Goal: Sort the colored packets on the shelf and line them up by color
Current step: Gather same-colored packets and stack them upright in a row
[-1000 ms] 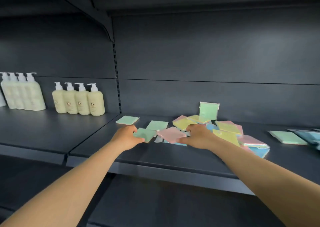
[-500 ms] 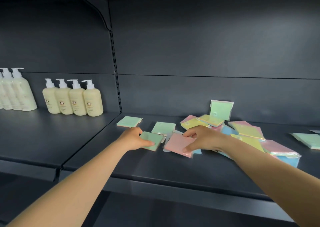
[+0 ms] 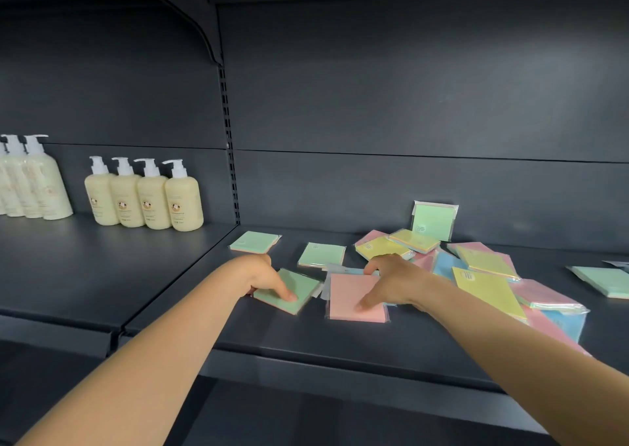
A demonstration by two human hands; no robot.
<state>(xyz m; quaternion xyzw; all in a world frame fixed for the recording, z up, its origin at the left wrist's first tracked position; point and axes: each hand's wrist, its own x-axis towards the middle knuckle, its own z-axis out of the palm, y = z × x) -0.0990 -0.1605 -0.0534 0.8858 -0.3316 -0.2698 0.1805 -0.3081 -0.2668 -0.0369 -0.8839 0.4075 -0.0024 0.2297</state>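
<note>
Five green packets [image 3: 255, 242] lie visible; seven pump bottles [image 3: 183, 200]; pink, yellow, blue packets overlap uncountably.
</note>
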